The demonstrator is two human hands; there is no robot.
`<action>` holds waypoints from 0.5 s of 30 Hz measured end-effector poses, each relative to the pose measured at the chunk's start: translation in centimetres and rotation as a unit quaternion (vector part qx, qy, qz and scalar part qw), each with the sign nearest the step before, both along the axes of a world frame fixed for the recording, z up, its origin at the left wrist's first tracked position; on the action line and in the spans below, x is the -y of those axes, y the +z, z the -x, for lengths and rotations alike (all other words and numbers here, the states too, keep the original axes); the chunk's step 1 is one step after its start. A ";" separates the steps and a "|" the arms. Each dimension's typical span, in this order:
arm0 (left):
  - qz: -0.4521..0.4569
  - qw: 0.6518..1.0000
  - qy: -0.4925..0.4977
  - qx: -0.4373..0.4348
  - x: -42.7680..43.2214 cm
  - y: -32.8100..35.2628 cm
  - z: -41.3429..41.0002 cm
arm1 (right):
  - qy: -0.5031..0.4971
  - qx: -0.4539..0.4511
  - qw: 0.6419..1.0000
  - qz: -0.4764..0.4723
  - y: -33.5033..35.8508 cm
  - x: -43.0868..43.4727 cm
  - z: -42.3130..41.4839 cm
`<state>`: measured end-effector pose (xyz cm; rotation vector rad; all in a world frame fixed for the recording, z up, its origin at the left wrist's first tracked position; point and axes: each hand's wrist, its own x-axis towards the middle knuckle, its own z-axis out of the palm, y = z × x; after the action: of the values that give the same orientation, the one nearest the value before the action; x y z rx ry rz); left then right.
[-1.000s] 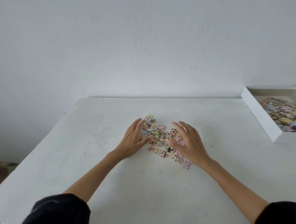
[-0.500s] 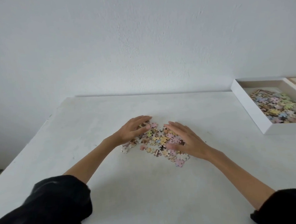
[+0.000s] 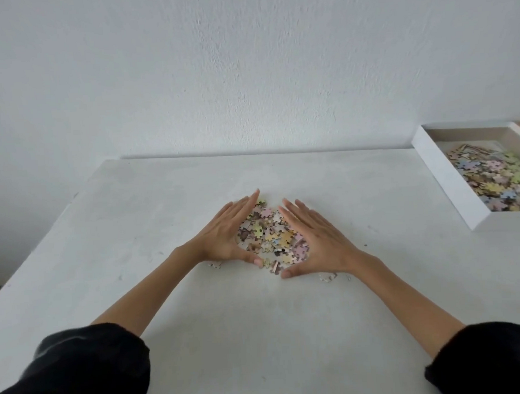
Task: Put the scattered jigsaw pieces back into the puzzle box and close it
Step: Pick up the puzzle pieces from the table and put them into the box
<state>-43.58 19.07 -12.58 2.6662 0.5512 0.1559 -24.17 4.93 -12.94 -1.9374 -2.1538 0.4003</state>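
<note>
Fingers (image 3: 242, 208) straight, left hand (image 3: 225, 239) and right hand (image 3: 320, 243) hem a pastel heap of pieces (image 3: 270, 237); the box (image 3: 444, 181) runs off-frame.

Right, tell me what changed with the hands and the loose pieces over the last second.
Both hands closed inward: the left hand and right hand, fingers straight, pushed the spread-out jigsaw pieces into one tight heap between them, thumbs nearly meeting at the near side. Nothing was gripped. A few stray pieces lie outside, near the wrists. The puzzle box stayed open at the right, its contents unchanged.
</note>
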 end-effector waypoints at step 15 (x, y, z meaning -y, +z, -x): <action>-0.028 0.994 -0.013 0.104 0.9 0.2 0.1 | -0.002 -0.076 0.988 -0.137 -0.4 -1.4 -0.4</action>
<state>-43.69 18.18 -12.40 2.6665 0.4523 0.4414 -23.73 6.38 -13.32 -1.7046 -1.9904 0.2285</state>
